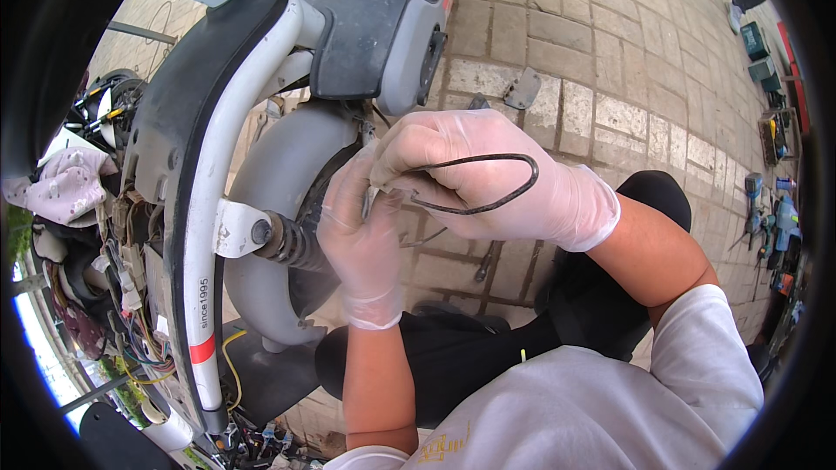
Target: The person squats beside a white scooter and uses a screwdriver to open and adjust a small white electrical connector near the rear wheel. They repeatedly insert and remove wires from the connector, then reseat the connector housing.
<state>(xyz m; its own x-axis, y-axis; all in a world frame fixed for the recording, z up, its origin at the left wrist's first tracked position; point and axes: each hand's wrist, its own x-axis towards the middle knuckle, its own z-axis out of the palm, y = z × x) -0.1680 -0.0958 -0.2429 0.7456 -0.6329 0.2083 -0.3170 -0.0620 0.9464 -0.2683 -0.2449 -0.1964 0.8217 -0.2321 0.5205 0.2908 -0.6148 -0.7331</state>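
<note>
Head view: black cable [535, 175] looped over the right hand [483, 178], right of the grey fender [272, 152].
Gloved fingers pinch the cable, presumably to steady its end; the left hand [361, 239] meets them, its grip hidden. Left of the fender, the white frame [199, 235] bears dark lettering and a red band [202, 350].

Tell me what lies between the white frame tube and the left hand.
In the head view, a white bracket, then a dark coil spring, lie between the white frame tube and the left hand, with a grey fender around the spring.
</note>
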